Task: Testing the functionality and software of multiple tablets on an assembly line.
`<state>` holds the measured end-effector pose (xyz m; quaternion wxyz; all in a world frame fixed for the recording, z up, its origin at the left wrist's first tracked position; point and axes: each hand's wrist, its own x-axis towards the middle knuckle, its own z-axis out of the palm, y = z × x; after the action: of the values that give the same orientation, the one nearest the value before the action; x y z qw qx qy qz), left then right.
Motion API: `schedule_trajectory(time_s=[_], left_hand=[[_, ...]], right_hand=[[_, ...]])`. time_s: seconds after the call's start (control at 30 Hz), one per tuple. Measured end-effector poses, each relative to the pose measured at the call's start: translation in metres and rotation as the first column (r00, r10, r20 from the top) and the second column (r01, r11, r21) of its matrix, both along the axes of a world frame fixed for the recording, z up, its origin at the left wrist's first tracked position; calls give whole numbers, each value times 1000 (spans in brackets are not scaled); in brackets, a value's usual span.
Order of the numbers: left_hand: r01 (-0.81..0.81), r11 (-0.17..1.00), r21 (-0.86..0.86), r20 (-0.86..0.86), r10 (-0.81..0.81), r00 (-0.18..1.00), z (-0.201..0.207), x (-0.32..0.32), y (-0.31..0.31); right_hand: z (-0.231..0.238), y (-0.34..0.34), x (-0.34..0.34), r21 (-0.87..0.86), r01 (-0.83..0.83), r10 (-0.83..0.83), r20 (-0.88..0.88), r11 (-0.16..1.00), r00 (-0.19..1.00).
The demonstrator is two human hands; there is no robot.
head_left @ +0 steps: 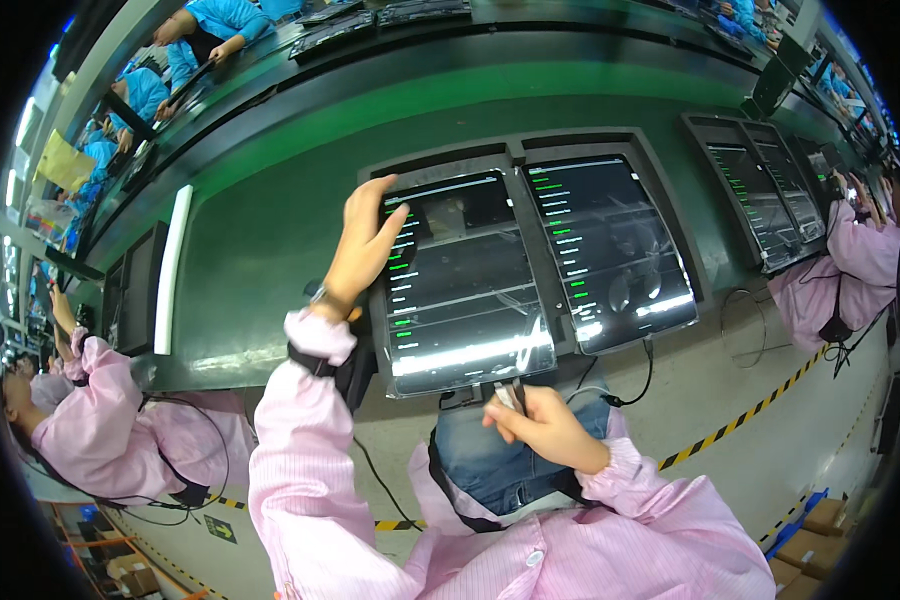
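Observation:
Two tablets lie side by side with lit dark screens showing lists of white and green lines: a left tablet (465, 280) and a right tablet (610, 250). They sit in a dark grey foam tray (580, 140). My left hand (363, 240) rests at the left tablet's upper left edge, thumb and fingers apart, thumb over the screen. At that tablet's lower edge, my right hand (545, 425) is closed around a small silver-grey plug-like piece (510, 397). Its far end meets the tablet's edge; I cannot tell whether it is inserted. Clear film covers the screens.
A black cable (650, 372) hangs from the right tablet's lower edge. Another foam tray with tablets (760, 190) lies at the right beside a co-worker in pink (860, 250). A white bar (173, 270) lies on the green bench (240, 270). A co-worker sits at left (120, 420).

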<state>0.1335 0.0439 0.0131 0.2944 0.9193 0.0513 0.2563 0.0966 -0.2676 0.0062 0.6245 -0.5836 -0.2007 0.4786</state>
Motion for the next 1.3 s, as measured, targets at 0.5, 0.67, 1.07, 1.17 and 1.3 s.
schedule_trajectory(time_s=[0.5, 0.67, 1.07, 1.17, 1.3], left_hand=[[-108, 619, -778, -95, 53, 994, -4, -124, -93], [-152, 693, -704, -119, 95, 988, -2, -125, -94], [-124, 668, -733, -141, 29, 990, 3, -121, -84], [-242, 705, -667, -222, 122, 967, 17, -107, -73], [-351, 833, -428, -302, 234, 924, -3, -85, -29]], right_hand=[[43, -52, 58, 91, 380, -220, 925, 920, 311], [45, -47, 55, 34, 409, -168, 940, 912, 297], [53, -162, 37, -272, -341, 374, 80, 900, 924], [29, -244, 63, -415, 226, -203, 100, 881, 974], [-13, -322, 123, -206, 789, -690, 392, 579, 609]])
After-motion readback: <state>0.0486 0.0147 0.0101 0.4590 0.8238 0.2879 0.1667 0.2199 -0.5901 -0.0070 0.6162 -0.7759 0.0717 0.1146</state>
